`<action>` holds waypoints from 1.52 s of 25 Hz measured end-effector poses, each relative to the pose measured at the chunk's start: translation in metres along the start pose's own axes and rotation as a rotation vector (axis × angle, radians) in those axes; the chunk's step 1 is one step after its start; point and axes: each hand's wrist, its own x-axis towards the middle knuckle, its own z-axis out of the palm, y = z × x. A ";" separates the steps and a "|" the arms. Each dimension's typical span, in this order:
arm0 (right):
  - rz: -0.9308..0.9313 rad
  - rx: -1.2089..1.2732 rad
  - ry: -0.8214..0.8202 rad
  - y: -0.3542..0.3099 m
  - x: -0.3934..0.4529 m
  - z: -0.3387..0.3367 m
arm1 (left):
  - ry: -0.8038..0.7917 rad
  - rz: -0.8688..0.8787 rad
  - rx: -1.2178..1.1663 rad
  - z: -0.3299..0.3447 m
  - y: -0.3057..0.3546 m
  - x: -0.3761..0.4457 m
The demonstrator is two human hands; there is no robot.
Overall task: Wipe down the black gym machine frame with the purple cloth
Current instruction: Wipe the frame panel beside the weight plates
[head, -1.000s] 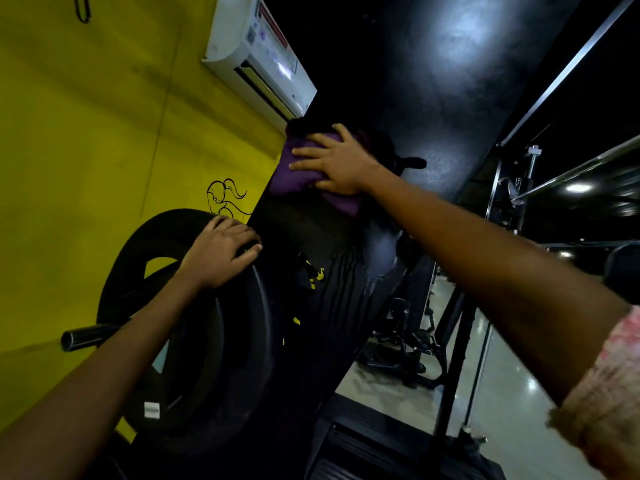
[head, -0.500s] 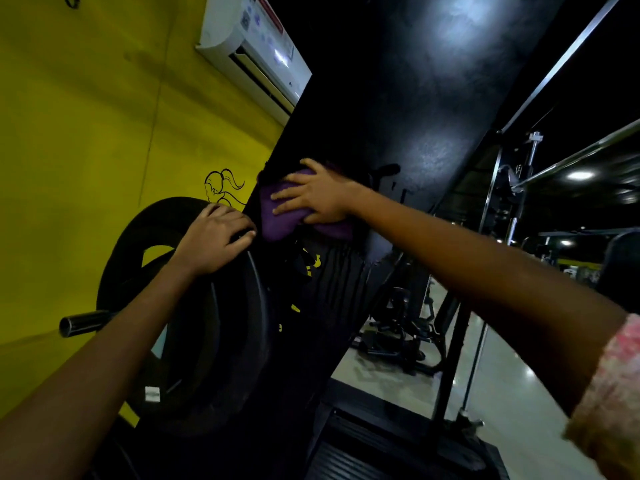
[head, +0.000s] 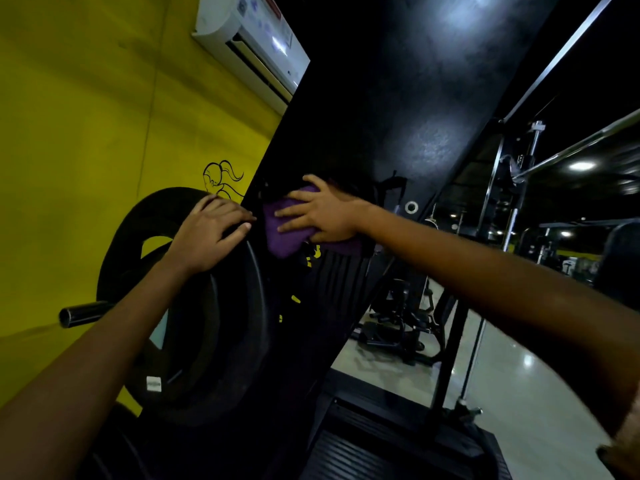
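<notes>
Head view, the only one: mid-wipe on the black gym machine frame [head: 398, 109], a broad slanted black panel running from upper right down toward lower centre. Right hand [head: 323, 214] laid flat over the purple cloth [head: 282, 233], fingers [head: 294, 211] straight and slightly spread, pressing the cloth against the left edge of the panel about halfway up its visible length; no pinch, only palm and flat fingers bearing on the fabric. Purple cloth bunched under the palm, a fold hanging out below and to the left. Left hand [head: 211, 233] resting on the rim of the black weight plate [head: 194, 306] just beside the frame, fingers extended and close together over the rim, apparently bracing rather than gripping. Steel bar end [head: 79, 315] projecting left from the plate; yellow wall [head: 86, 133] and air conditioner [head: 249, 32] behind. Judged step: wiping pass along the frame's edge, task well in progress, much of the lower panel and the ribbed section beneath the cloth probably left to cover. Next move likely calling for steady flat pressure and a slide further down the slope, keeping the loose fold from snagging on the yellow-marked fittings [head: 313, 256] just below.
</notes>
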 end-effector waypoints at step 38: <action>0.478 -0.014 0.311 0.036 -0.108 0.016 | -0.077 -0.220 0.198 0.009 0.044 -0.015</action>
